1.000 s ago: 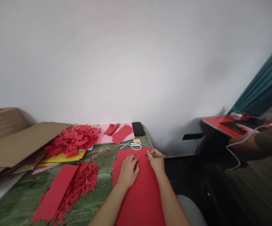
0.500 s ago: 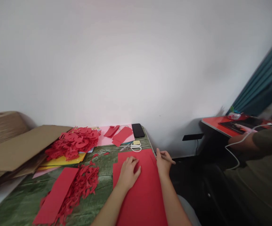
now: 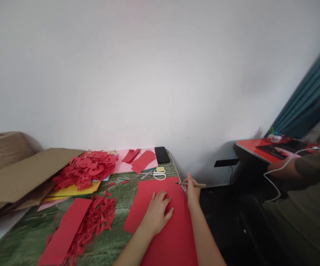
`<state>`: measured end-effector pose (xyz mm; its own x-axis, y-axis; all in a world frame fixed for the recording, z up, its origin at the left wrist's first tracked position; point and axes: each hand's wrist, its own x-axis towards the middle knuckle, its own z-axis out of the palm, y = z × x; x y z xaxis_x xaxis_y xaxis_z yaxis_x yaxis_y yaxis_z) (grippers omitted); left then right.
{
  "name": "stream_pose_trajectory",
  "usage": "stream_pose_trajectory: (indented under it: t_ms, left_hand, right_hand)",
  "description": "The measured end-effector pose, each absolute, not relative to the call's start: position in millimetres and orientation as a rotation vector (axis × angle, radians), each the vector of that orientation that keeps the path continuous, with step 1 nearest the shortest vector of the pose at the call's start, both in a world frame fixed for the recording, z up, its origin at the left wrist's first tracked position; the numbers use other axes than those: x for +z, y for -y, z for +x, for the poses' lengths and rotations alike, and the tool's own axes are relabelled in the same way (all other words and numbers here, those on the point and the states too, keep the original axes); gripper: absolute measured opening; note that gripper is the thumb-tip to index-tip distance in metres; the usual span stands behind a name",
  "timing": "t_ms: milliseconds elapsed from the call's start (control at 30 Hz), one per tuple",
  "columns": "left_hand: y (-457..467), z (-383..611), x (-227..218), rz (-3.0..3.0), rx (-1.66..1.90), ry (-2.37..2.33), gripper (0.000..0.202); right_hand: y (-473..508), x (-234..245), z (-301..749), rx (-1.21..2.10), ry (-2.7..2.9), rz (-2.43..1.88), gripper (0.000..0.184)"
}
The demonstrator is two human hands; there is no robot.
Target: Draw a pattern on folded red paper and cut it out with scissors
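Note:
Red paper sheets lie at the table's right side, one angled over another. My left hand rests on the top sheet with its fingers spread. At the right edge of the paper, my right hand holds a pencil, whose tip points left over the sheet's upper corner. Just beyond the paper lie white-handled scissors with a small yellow block at their handles.
Cut red paper pieces heap at left, near cardboard and a twine spool. A red strip lies over scraps. A phone sits by the wall. At right, a person's sleeve shows near a red table.
My left hand has shifted right and slightly nearer, and the sheet under it has turned. The pencil in my right hand now points left, its tip raised into view.

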<state>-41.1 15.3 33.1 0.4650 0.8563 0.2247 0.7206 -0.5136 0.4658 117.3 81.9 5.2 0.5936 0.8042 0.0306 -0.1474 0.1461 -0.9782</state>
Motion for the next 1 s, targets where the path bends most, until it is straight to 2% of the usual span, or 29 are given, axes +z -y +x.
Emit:
stream_pose_trajectory:
  t_ms: [67,200,233,333,400,500,867,1000]
  left_hand:
    - [-20,-46,36,2.349,0.714,-1.173,0.016]
    - [-27,-52,37,2.232,0.845,-1.199,0.016]
    - [-28,-53,36,2.238,0.836,-1.285,0.03]
    - [-27,-54,33,2.259,0.659,-1.594,0.099]
    - [-27,-55,31,2.264,0.499,-1.676,0.117]
    - [-29,-59,30,2.304,0.382,-1.625,0.119]
    - [-36,-71,35,2.437,0.367,-1.305,0.116]
    - [-35,-71,34,2.457,0.408,-1.309,0.104]
  right_hand:
    - [-83,6,116,0.791,0.67,-1.236,0.043]
    - [-84,5,113,0.851,0.704,-1.24,0.048]
    - [-84,4,113,0.87,0.725,-1.24,0.05]
    - [-85,2,110,0.927,0.825,-1.24,0.051]
    - [-86,0,109,0.957,0.906,-1.24,0.052]
    - [-85,-2,109,0.993,1.026,-1.24,0.052]
    - [-81,0,111,1.033,1.208,-1.316,0.047]
    - [-80,1,110,1.054,1.238,-1.319,0.048]
